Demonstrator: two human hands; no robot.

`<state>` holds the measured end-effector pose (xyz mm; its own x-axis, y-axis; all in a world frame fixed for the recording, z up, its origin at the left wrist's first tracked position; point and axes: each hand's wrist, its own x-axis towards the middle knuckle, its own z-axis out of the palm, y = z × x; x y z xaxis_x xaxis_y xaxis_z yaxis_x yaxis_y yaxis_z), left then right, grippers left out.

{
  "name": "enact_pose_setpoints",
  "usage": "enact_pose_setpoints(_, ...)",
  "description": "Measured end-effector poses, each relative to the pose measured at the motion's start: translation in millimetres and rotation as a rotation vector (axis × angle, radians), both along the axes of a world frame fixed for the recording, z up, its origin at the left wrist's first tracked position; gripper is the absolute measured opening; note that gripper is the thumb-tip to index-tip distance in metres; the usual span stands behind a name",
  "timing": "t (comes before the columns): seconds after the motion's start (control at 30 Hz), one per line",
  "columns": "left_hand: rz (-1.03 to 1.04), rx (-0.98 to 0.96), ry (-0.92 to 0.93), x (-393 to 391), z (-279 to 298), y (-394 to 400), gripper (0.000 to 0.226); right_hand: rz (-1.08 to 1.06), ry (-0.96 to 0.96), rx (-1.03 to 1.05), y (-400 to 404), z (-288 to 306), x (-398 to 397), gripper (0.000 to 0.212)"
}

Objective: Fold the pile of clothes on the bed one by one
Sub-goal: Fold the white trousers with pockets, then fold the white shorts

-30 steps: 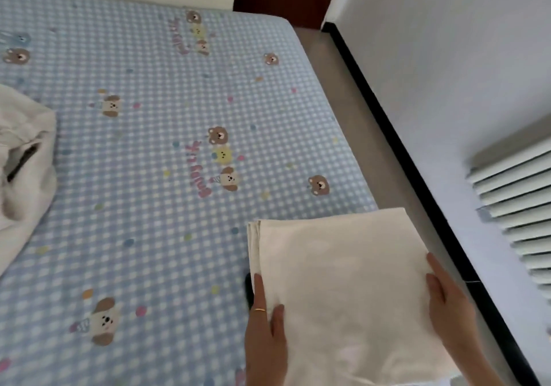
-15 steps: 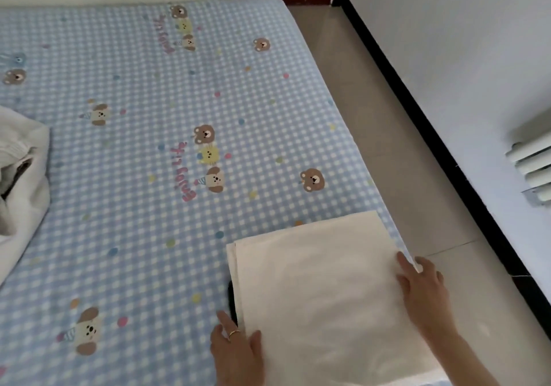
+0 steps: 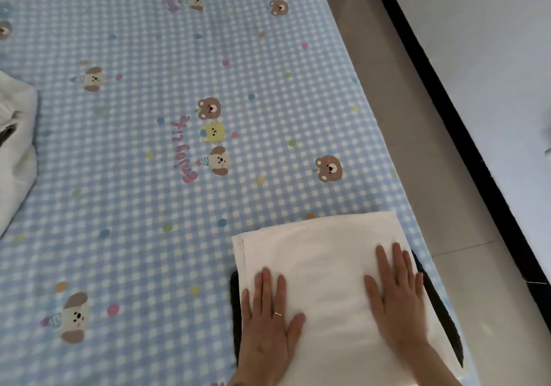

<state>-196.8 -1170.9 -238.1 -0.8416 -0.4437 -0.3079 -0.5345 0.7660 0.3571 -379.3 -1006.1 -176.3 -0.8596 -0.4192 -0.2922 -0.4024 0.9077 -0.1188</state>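
Both hands lie flat on the folded white garment (image 3: 322,266), the left hand (image 3: 268,314) and right hand (image 3: 396,305) with fingers spread, gripping nothing. Under them a dark folded item (image 3: 235,311) shows at both sides; the unfolded pile (image 3: 16,147) lies on the bed (image 3: 149,207), well left of the fingers

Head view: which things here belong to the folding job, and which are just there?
Job: folded white cloth, dark garment under it, unfolded white pile, left hand, right hand.
Just there: bed sheet, floor, wall.

Two hands (image 3: 334,311), one folded cream garment (image 3: 322,251), one unfolded pile (image 3: 15,147).
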Motion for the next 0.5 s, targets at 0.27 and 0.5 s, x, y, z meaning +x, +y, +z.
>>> enact_pose_setpoints(0.27,-0.202,-0.053,-0.021,98.2,20.3,-56.2,0.053,-0.132,-0.002,-0.145,-86.0,47.8,68.0,0.094)
enact_pose_setpoints(0.5,0.403,0.027,-0.215,294.4,58.7,-237.7,0.036,0.144,-0.392,-0.336,-290.4,34.1,244.5,0.046)
